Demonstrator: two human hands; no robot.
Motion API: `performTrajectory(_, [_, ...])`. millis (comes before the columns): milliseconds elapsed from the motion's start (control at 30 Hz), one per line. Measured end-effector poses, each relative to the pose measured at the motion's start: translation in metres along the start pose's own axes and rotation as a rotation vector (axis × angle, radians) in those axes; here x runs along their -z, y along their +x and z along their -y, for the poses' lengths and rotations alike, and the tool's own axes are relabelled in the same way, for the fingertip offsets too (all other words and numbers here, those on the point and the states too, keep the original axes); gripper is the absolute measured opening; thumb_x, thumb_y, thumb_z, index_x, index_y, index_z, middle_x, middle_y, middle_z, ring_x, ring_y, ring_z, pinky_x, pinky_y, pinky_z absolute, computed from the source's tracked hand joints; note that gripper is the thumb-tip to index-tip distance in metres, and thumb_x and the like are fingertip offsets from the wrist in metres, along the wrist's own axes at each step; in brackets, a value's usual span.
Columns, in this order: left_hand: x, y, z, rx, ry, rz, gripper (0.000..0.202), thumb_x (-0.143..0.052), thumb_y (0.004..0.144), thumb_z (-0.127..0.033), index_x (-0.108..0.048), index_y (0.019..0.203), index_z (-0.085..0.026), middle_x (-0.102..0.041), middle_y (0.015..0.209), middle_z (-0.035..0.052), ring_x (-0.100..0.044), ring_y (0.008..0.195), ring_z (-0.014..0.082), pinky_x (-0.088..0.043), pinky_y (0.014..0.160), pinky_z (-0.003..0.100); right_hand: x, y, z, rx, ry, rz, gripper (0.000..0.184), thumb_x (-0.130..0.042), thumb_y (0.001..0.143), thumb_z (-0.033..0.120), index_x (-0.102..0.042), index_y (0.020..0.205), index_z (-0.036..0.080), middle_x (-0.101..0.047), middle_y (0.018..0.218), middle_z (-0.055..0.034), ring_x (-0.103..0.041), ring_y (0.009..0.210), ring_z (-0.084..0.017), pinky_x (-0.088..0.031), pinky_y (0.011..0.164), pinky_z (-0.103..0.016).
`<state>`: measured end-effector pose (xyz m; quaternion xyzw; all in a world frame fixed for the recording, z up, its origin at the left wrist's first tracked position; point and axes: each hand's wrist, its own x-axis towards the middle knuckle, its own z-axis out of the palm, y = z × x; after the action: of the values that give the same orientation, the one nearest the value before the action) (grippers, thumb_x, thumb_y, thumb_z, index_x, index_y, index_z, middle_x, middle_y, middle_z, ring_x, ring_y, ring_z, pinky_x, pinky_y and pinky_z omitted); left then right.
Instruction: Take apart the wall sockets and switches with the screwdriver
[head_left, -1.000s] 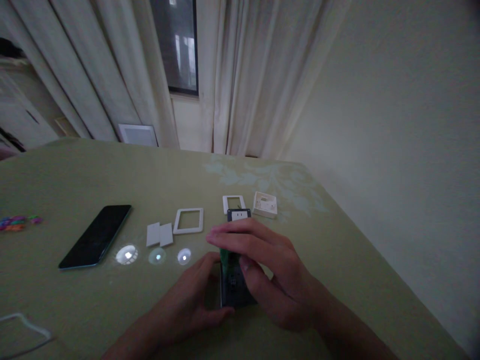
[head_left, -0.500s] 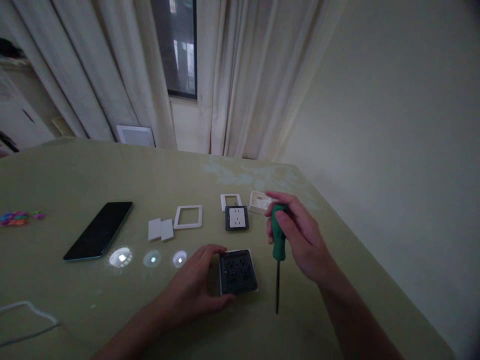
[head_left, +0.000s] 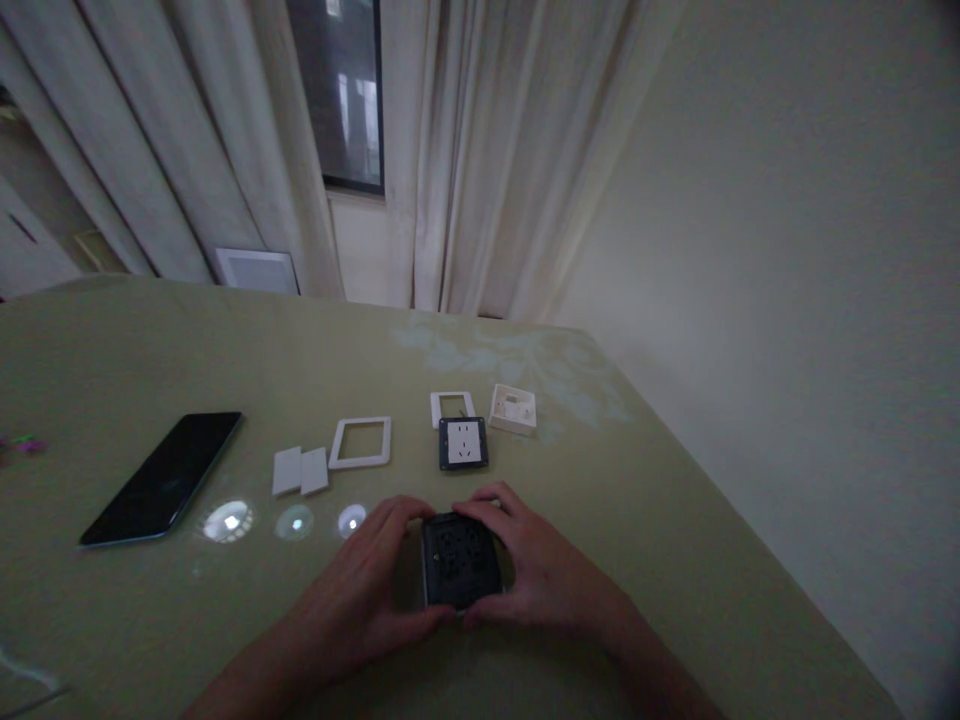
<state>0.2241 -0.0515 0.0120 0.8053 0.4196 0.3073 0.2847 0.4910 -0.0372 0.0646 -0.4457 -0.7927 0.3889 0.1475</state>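
A dark square switch module [head_left: 457, 560] with a pale rim lies on the green table [head_left: 675, 560] in front of me. My left hand [head_left: 375, 590] grips its left edge, thumb below and fingers on top. My right hand [head_left: 532, 575] clasps its right edge the same way. Just beyond lies a dark socket module with a white face [head_left: 463, 443]. No screwdriver shows in this frame.
A white frame [head_left: 360, 443], two white rocker pieces [head_left: 300, 470], a smaller white frame [head_left: 452, 407] and a white back box [head_left: 514, 409] lie in a row. A black phone [head_left: 161, 478] rests at left. The table's right edge runs close to the wall.
My right hand held a green-handled screwdriver half a second ago; now the screwdriver is out of view and that hand grips the dark module beside my left hand.
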Motion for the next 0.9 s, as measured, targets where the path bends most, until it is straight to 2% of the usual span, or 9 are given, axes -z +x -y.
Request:
performTrajectory(167, [0.003, 0.0, -0.005, -0.1, 0.052, 0.021, 0.073, -0.087, 0.088, -0.031, -0.044, 0.147, -0.033, -0.066, 0.139, 0.01, -0.066, 0.128, 0.0353, -0.059, 0.107, 0.053, -0.008, 0.0, -0.001, -0.03, -0.026, -0.022, 0.102, -0.102, 0.065, 0.04, -0.056, 0.156, 0.025, -0.049, 0.148, -0.0124, -0.065, 0.129, -0.032, -0.052, 0.116, -0.048])
performTrajectory(300, [0.004, -0.001, -0.007, -0.118, 0.054, 0.015, 0.075, -0.085, 0.093, -0.036, -0.039, 0.152, -0.037, -0.066, 0.144, 0.0103, -0.065, 0.133, 0.0361, -0.057, 0.112, 0.057, -0.005, -0.001, 0.002, -0.022, -0.021, -0.051, 0.096, -0.099, 0.067, 0.039, -0.057, 0.152, 0.022, -0.05, 0.145, -0.0133, -0.065, 0.126, -0.033, -0.054, 0.113, -0.049])
performTrajectory(367, [0.004, -0.002, -0.006, -0.099, 0.038, 0.016, 0.089, -0.09, 0.088, -0.044, -0.034, 0.157, -0.038, -0.063, 0.15, 0.012, -0.063, 0.137, 0.0386, -0.057, 0.112, 0.059, -0.003, -0.001, 0.002, -0.006, -0.017, -0.068, 0.094, -0.1, 0.067, 0.039, -0.057, 0.149, 0.022, -0.053, 0.142, -0.0123, -0.065, 0.126, -0.032, -0.054, 0.111, -0.048])
performTrajectory(467, [0.005, -0.002, -0.003, -0.054, 0.038, 0.045, 0.12, -0.104, 0.068, -0.049, -0.029, 0.161, -0.036, -0.058, 0.158, 0.0159, -0.058, 0.142, 0.0454, -0.056, 0.113, 0.064, 0.0, -0.003, 0.001, 0.008, -0.009, -0.075, 0.088, -0.099, 0.067, 0.038, -0.059, 0.144, 0.023, -0.056, 0.137, -0.0106, -0.064, 0.126, -0.032, -0.053, 0.113, -0.049])
performTrajectory(500, [0.005, -0.002, -0.004, -0.047, 0.036, 0.062, 0.119, -0.105, 0.066, -0.045, -0.033, 0.16, -0.035, -0.06, 0.156, 0.0152, -0.059, 0.141, 0.0453, -0.056, 0.112, 0.064, 0.0, -0.003, 0.001, 0.007, -0.005, -0.073, 0.087, -0.099, 0.068, 0.038, -0.059, 0.144, 0.023, -0.056, 0.137, -0.0106, -0.063, 0.127, -0.032, -0.052, 0.114, -0.049])
performTrajectory(600, [0.006, 0.002, -0.007, -0.025, -0.015, 0.112, 0.086, -0.095, 0.072, -0.026, -0.05, 0.145, -0.032, -0.07, 0.139, 0.0089, -0.067, 0.127, 0.0377, -0.058, 0.108, 0.056, 0.0, -0.005, -0.001, -0.01, 0.004, -0.058, 0.093, -0.097, 0.071, 0.037, -0.054, 0.152, 0.024, -0.054, 0.143, -0.012, -0.061, 0.132, -0.033, -0.05, 0.118, -0.051])
performTrajectory(667, [0.008, 0.005, -0.012, -0.003, -0.06, 0.117, 0.077, -0.09, 0.074, -0.022, -0.054, 0.141, -0.031, -0.071, 0.134, 0.0075, -0.069, 0.122, 0.0347, -0.059, 0.104, 0.052, 0.0, -0.006, -0.004, -0.021, -0.003, -0.054, 0.1, -0.098, 0.071, 0.038, -0.05, 0.157, 0.024, -0.052, 0.146, -0.0133, -0.06, 0.135, -0.034, -0.048, 0.12, -0.052])
performTrajectory(767, [0.009, 0.007, -0.016, 0.019, -0.102, 0.103, 0.083, -0.09, 0.073, -0.019, -0.05, 0.144, -0.033, -0.068, 0.137, 0.0071, -0.067, 0.124, 0.034, -0.058, 0.106, 0.051, 0.002, -0.008, -0.007, 0.013, 0.006, -0.065, 0.095, -0.098, 0.071, 0.041, -0.053, 0.153, 0.023, -0.052, 0.145, -0.014, -0.059, 0.136, -0.035, -0.048, 0.12, -0.053])
performTrajectory(900, [0.01, 0.004, -0.016, 0.0, -0.132, 0.056, 0.092, -0.091, 0.074, -0.019, -0.042, 0.149, -0.037, -0.063, 0.143, 0.0064, -0.065, 0.13, 0.034, -0.057, 0.11, 0.052, 0.008, -0.012, -0.008, 0.13, 0.065, -0.105, 0.088, -0.098, 0.072, 0.041, -0.056, 0.146, 0.023, -0.053, 0.14, -0.013, -0.058, 0.133, -0.033, -0.05, 0.116, -0.048])
